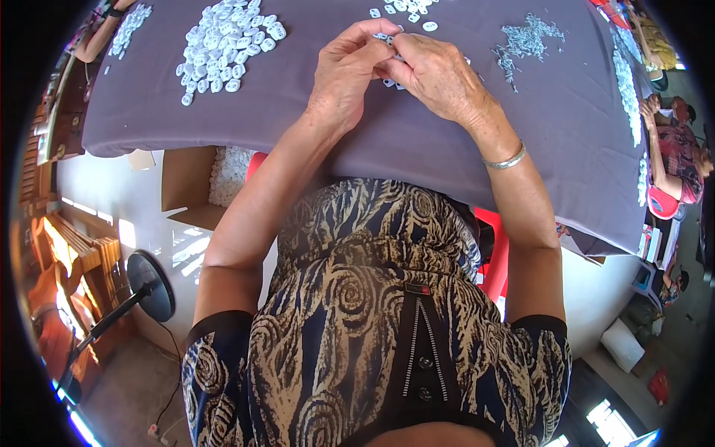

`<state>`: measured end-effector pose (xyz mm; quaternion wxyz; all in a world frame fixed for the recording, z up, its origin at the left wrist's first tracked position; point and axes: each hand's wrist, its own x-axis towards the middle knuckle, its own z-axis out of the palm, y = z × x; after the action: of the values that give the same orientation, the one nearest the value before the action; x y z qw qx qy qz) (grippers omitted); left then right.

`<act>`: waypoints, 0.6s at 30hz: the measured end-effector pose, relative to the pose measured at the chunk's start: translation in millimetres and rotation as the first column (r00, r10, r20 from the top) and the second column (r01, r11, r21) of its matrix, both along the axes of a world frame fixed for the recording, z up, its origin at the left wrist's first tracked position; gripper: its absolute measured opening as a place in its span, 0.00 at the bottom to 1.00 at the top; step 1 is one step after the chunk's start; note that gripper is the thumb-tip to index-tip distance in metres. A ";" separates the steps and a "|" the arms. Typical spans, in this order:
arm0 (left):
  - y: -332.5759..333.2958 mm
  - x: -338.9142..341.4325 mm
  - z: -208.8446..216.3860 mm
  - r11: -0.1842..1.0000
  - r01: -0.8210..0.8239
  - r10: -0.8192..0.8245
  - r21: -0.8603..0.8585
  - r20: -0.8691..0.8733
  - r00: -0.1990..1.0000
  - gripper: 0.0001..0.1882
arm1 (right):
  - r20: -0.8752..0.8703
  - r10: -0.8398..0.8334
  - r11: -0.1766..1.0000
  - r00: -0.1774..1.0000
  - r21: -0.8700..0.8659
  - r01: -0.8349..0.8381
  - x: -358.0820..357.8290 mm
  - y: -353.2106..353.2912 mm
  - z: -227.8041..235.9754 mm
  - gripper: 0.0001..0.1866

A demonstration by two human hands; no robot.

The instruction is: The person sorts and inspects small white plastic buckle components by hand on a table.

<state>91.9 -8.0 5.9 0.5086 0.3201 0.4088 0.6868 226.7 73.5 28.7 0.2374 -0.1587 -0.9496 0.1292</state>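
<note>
My left hand [344, 73] and my right hand [439, 73] meet over the cloth, fingertips pinched together. Whatever lies between them is too small and too covered to make out. Just beyond the fingers is a heap of small white plastic pieces [408, 6], and a few more pieces [390, 83] show beneath the hands. Left of my left hand spreads a larger pile of white oval pieces with dark holes [223, 52]. A scatter of small silvery screws or pins [527, 42] lies to the right of my right hand.
A grey cloth [290, 127] covers the table. An open cardboard box [185, 179] holding white pieces stands below its front edge. A black stand with a round base [153, 287] is at left. Another person's arm [95, 37] reaches in at far left; other people [676, 153] sit at right.
</note>
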 end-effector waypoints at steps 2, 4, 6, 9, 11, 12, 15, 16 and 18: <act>-1.2 -1.6 -1.7 1.000 0.000 0.000 0.008 0.020 1.000 0.11 | 0.006 -0.022 0.999 1.000 -0.044 0.023 -2.8 -1.9 -2.5 0.12; 0.4 4.2 -0.1 0.999 -0.050 0.050 0.007 0.045 0.998 0.11 | -0.013 -0.014 1.000 1.000 -0.020 0.014 -2.9 -2.6 -3.5 0.11; 5.2 7.1 -2.6 0.994 -0.110 0.110 0.004 0.055 0.992 0.11 | -0.046 0.004 1.000 0.999 0.002 -0.004 -5.8 -2.1 -4.8 0.11; 8.3 8.5 0.9 0.993 -0.112 0.110 0.035 0.047 0.993 0.10 | -0.031 -0.017 1.000 0.999 0.006 0.017 -3.1 0.3 -1.6 0.08; 3.9 4.2 -0.1 0.995 -0.099 0.099 0.010 -0.002 0.995 0.09 | -0.029 -0.034 0.999 0.999 0.013 0.034 -4.6 -2.2 -3.2 0.08; 3.5 2.7 -1.7 0.997 -0.076 0.075 -0.013 -0.038 0.996 0.09 | -0.016 -0.063 0.998 0.998 0.026 0.063 -4.8 -2.6 -3.6 0.08; 1.3 5.6 -1.0 0.994 -0.109 0.112 0.029 -0.130 0.985 0.08 | -0.045 -0.078 0.994 0.996 0.079 0.081 -4.0 -3.5 -2.7 0.12; 1.4 5.5 -0.1 0.990 -0.133 0.138 0.038 -0.202 0.970 0.07 | -0.071 -0.091 0.991 0.993 0.096 0.098 -4.5 -4.1 -1.8 0.14; 5.4 -0.7 -0.6 0.986 -0.154 0.165 0.059 -0.291 0.943 0.07 | -0.107 -0.107 0.990 0.989 0.077 0.115 -4.5 -5.3 2.5 0.14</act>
<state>91.3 -2.7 5.3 0.3791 0.3937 0.4923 0.6775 222.1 68.3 31.2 0.2991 -0.1945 -0.9304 0.0840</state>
